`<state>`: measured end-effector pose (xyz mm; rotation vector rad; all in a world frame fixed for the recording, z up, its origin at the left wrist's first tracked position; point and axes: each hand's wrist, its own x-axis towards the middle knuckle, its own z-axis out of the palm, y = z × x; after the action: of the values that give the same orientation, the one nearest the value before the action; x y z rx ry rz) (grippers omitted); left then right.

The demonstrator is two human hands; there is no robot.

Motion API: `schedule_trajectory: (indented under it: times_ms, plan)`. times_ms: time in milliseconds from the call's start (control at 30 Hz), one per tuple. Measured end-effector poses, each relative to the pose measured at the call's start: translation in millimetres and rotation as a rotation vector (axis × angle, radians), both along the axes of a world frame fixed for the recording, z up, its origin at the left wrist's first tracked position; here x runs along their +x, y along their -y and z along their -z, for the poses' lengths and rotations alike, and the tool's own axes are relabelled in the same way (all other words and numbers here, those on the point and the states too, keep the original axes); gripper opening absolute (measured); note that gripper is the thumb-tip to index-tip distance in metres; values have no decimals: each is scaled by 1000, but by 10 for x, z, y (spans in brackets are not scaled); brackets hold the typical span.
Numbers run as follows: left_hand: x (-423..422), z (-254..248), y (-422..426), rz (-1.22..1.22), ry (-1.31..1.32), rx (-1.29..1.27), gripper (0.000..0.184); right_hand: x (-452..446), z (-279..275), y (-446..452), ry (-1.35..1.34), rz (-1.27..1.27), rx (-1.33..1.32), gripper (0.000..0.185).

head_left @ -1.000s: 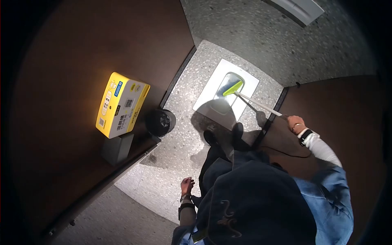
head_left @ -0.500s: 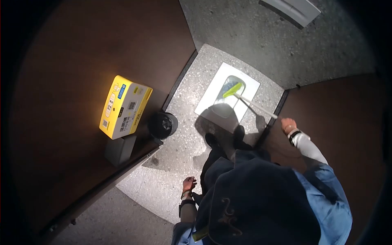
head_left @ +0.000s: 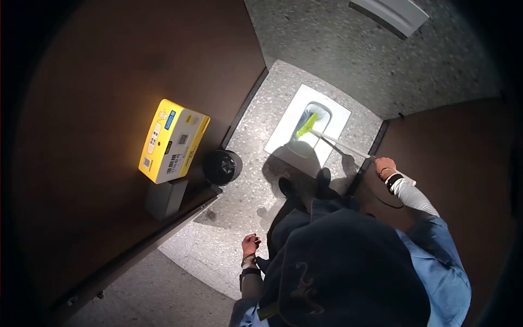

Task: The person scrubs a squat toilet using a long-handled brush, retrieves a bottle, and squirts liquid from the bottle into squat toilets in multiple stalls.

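My right hand (head_left: pixel 385 165) is closed round the white handle of a long-handled scrub brush (head_left: pixel 335 141), near its upper end. Its lime-green head (head_left: pixel 306 126) is tilted inside the bowl of a white squat toilet (head_left: pixel 283 136) set in the floor. Part of the bowl lies under my shadow. My left hand (head_left: pixel 250 244) hangs low beside my body, fingers loosely curled and apart, with nothing visible in it. Both wrists wear dark bands.
A black waste bin (head_left: pixel 222 167) stands on the speckled floor to the left. Above it, a yellow and white dispenser box (head_left: pixel 174 143) is fixed to the dark partition (head_left: pixel 136 60), over a grey box (head_left: pixel 166 199). My dark shoes (head_left: pixel 287 187) are just behind the toilet.
The brush head has turned more upright within the bowl, and the handle's end now shows behind my right hand. My left hand has barely moved. The view has shifted slightly.
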<state>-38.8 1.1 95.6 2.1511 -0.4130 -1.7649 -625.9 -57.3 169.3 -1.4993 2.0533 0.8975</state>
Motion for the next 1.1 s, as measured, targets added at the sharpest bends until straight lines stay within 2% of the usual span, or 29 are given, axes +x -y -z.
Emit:
schedule_trajectory:
  times_ms: [67,133,167,267,333,367,433,533,600,667,767,867,967,1033,1100]
  plan:
    - [67,74,-14,98,24,68,15,-142,69,-350,2,139,-158,28]
    - [106,37,143,134,-12,68,17,-149,-119,-448,-25,195,-109,31]
    - [157,29,212,167,-30,58,17,-114,-325,-522,-48,230,-74,31]
    - [417,200,528,209,-63,57,17,40,-875,-682,-40,271,-186,29]
    - [791,485,773,247,-141,-12,21,311,-1233,-748,-87,345,-219,30]
    - [918,447,991,279,-204,30,22,451,-1341,-814,-100,376,-227,30]
    - [1107,488,1312,362,-106,20,23,809,-1471,-901,-92,450,-286,30]
    - [1462,471,1665,462,-65,-38,26,1346,-1604,-664,-204,489,-222,30]
    - [1736,472,1763,475,-45,-51,25,1516,-1468,-469,-180,512,-265,30]
    - [1977,568,1799,478,-62,40,26,1616,-1284,-125,-154,548,-295,31]
    - [1988,388,1830,578,-39,137,23,1649,-843,395,-141,629,-269,31]
    - [2041,349,1858,623,-86,-8,22,1599,-323,487,-114,713,-200,31]
    - [2047,238,1909,486,-44,20,21,1876,-174,-5,-76,798,-145,31]
    - [2093,281,1900,483,-50,84,22,2166,-133,-550,4,790,-230,32]
    - [2146,373,1967,615,-76,155,23,2485,-191,-1062,43,812,-248,32]
